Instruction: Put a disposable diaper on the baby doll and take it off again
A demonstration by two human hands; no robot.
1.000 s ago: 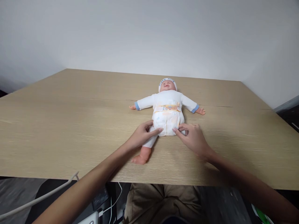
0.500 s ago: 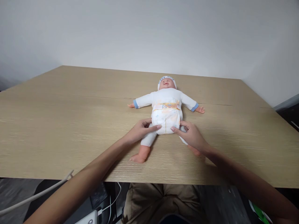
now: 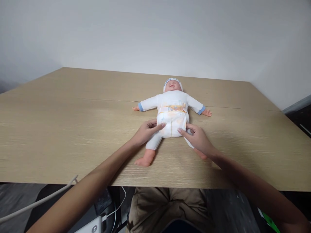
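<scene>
A baby doll [image 3: 173, 98] in white clothes with blue cuffs and a lettered cap lies face up on the table, its feet toward me. Around its hips is a white diaper [image 3: 172, 125] with an orange printed waistband. My left hand [image 3: 148, 131] pinches the diaper's edge at the left leg opening, thumb on the front. At the other leg opening, my right hand [image 3: 196, 136] grips the edge between thumb and fingers. The fingertips behind the diaper are partly hidden. The doll's right-side foot is partly covered by my right wrist.
The wooden table [image 3: 73, 129] reaches back to a pale wall [image 3: 155, 35]. Below its front edge are a white power bank [image 3: 91, 225] with a thin cable and a dark phone-like slab [image 3: 103, 201]. A thick white cord [image 3: 39, 202] rises at the left.
My left thumb has shifted slightly up along the diaper's leg edge. Both hands stay on the diaper, and the whole view has moved a little.
</scene>
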